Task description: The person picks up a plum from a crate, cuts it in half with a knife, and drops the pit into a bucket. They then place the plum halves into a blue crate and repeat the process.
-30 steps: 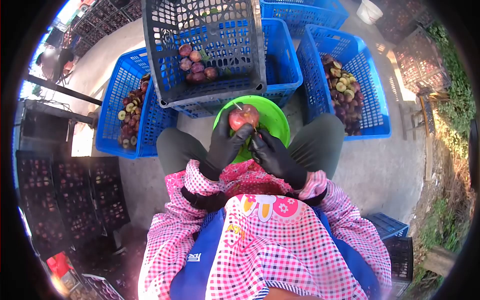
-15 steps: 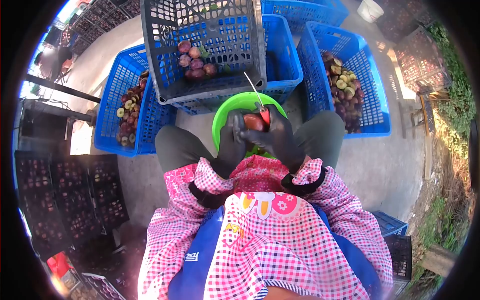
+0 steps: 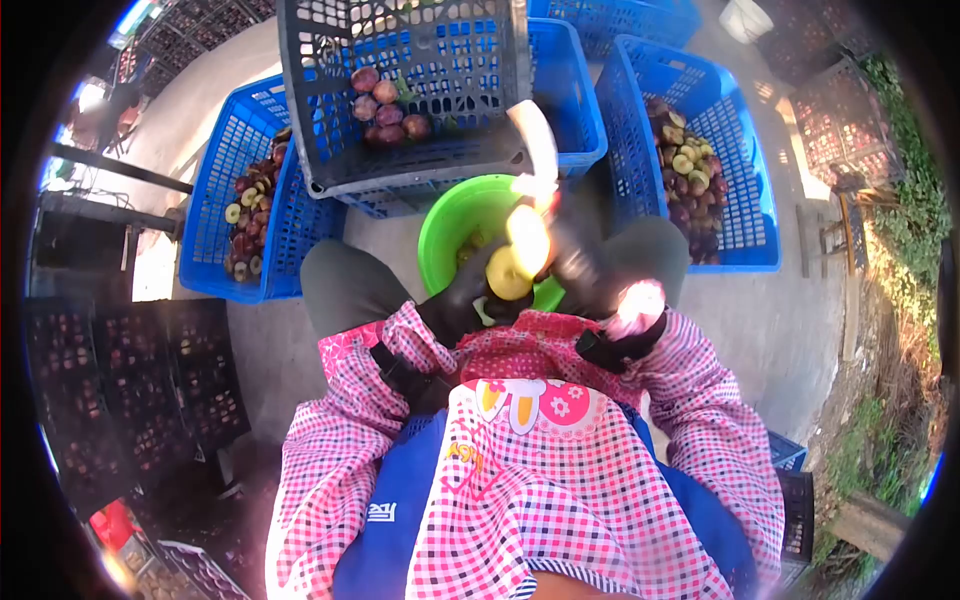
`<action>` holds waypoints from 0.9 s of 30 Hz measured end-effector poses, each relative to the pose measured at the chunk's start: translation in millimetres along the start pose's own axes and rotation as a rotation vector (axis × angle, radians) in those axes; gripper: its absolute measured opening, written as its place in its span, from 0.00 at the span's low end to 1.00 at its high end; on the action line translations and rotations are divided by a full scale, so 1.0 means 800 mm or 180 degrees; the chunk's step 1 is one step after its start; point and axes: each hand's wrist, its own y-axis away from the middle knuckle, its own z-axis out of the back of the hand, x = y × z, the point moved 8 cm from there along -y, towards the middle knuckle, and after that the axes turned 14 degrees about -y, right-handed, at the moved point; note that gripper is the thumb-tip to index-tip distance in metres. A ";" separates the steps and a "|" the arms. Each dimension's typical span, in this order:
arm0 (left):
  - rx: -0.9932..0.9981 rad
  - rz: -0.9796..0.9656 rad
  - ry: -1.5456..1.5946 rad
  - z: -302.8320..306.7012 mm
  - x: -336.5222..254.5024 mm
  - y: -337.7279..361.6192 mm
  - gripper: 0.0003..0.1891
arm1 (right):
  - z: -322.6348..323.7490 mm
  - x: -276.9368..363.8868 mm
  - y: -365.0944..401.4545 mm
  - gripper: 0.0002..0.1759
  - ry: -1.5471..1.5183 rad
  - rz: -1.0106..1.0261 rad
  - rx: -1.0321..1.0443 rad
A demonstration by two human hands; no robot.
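Note:
Both my hands wear black gloves and work over a green basin [image 3: 436, 215] between my knees. My left hand [image 3: 462, 300] is closed round a cut plum [image 3: 508, 277], its yellow flesh facing up. Another piece of the plum [image 3: 528, 237], washed out by glare, lies right above it. My right hand [image 3: 580, 262], smeared by motion, is closed on a knife [image 3: 538, 145] whose blade points up and away as a bright streak. Yellowish pieces show at the bottom of the basin, partly hidden by my left hand.
A black crate [image 3: 400, 170] with several whole plums [image 3: 387, 117] tilts towards me on a blue crate [image 3: 572, 110]. Blue crates of cut plums stand at the left [image 3: 225, 200] and right [image 3: 735, 190]. Stacked dark crates [image 3: 140, 380] are at far left.
The red plum between my hands now shows yellow cut flesh. My right hand has moved slightly right and down; the knife blade now catches strong light. The basin's inside shows more.

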 end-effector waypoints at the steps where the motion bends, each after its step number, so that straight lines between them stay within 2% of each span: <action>1: -0.0366 0.0321 0.0216 0.031 0.017 -0.003 0.28 | 0.024 0.008 -0.008 0.20 -0.0686 0.0491 -0.0425; 3: -0.0871 0.0397 0.0406 0.054 0.017 0.008 0.32 | 0.034 0.019 -0.008 0.16 -0.0679 0.0288 -0.0128; 4: -0.0524 0.0442 0.0578 0.061 0.018 0.002 0.34 | 0.037 0.004 -0.009 0.16 -0.1794 -0.0268 -0.0075; 5: -0.0508 0.0446 0.0561 0.061 0.016 0.002 0.34 | 0.042 -0.001 -0.010 0.16 -0.1789 -0.0245 -0.0073; 7: -0.1025 0.0289 0.0466 0.048 -0.004 0.009 0.31 | 0.032 -0.006 -0.005 0.19 -0.1908 -0.0259 0.0382; 8: -0.1280 0.0205 0.0417 0.045 -0.016 0.011 0.30 | 0.035 -0.010 -0.002 0.21 -0.1890 -0.0201 0.0172; 9: -0.1259 0.0215 0.0408 0.036 -0.024 0.007 0.30 | 0.038 -0.011 0.001 0.21 -0.1882 -0.0179 0.0162; 11: -0.2331 0.0844 -0.3687 0.052 -0.060 0.023 0.26 | 0.043 0.002 0.005 0.25 -0.0856 0.0453 0.0193; 12: -0.2629 -0.0454 -0.5397 0.049 -0.074 0.024 0.24 | 0.047 0.006 0.006 0.28 -0.0838 0.0465 0.0131; 13: -0.2669 -0.0451 -0.5426 0.052 -0.086 0.032 0.24 | 0.034 0.046 0.016 0.29 0.0638 0.1659 -0.0259; 15: -0.3581 -0.1267 -0.5532 0.049 -0.146 0.079 0.24 | 0.068 0.072 0.003 0.28 -0.0524 0.0568 -0.1258; 17: -0.5077 -0.0989 -0.5483 0.078 -0.202 0.167 0.22 | 0.089 0.137 0.021 0.26 -0.0216 0.0948 -0.1599; 18: -0.5538 -0.1501 -0.5897 0.067 -0.242 0.206 0.22 | 0.122 0.167 0.033 0.24 -0.0010 0.1368 -0.1747; 19: -0.5994 -0.2073 -0.6281 0.051 -0.275 0.234 0.22 | 0.177 0.193 0.046 0.22 0.0651 0.1298 -0.2026; 20: -0.5997 -0.2095 -0.6301 0.054 -0.297 0.243 0.22 | 0.149 0.243 0.068 0.20 0.3461 0.2065 -0.1726; 21: -0.6218 -0.1808 -0.7497 0.041 -0.309 0.236 0.21 | 0.208 0.268 0.054 0.19 0.2972 0.1513 -0.2241; 22: -0.6329 -0.1408 -0.8739 0.034 -0.316 0.221 0.20 | 0.211 0.282 0.060 0.20 0.3334 0.1691 -0.2500; 23: -0.5362 -0.1364 -0.7957 0.067 -0.328 0.196 0.19 | 0.213 0.290 0.063 0.20 0.3748 0.1860 -0.2511; 24: -0.4510 -0.1286 -0.7150 0.107 -0.332 0.156 0.18 | 0.210 0.288 0.063 0.20 0.3267 0.2146 -0.2398; 25: -0.4406 -0.0240 -0.6133 0.163 -0.327 0.118 0.14 | 0.207 0.280 0.065 0.20 0.3321 0.2045 -0.2311; 26: -0.2398 -0.1834 -0.7374 0.223 -0.306 0.059 0.23 | 0.217 0.271 0.059 0.20 0.3398 0.2045 -0.2285; 27: -0.2566 -0.1819 -0.7539 0.224 -0.343 0.084 0.23 | 0.226 0.259 0.052 0.20 0.3627 0.1777 -0.2228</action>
